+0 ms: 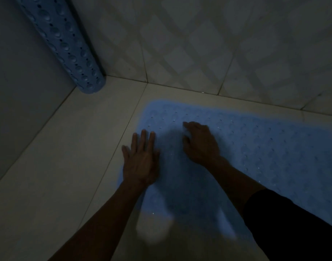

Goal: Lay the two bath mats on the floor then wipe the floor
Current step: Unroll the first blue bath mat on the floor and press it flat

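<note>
One pale blue perforated rubber bath mat (255, 147) is lying flat on the tiled floor (57, 166) along the far wall. The left hand (140, 159) is pressing its near left edge, fingers straight; the right hand (201, 144) is resting on it, fingers blurred, seemingly loosely bent. The second blue mat (63, 42) is standing rolled in the far left corner, not yet laid; wiping also seems undone.

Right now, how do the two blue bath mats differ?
The flat mat lies unrolled on the floor; the rolled mat stands tilted in the corner. Both hands are on the flat mat, left hand with straight fingers, right hand blurred; neither touches the rolled mat. Both mats are light blue, bumpy and perforated.
</note>
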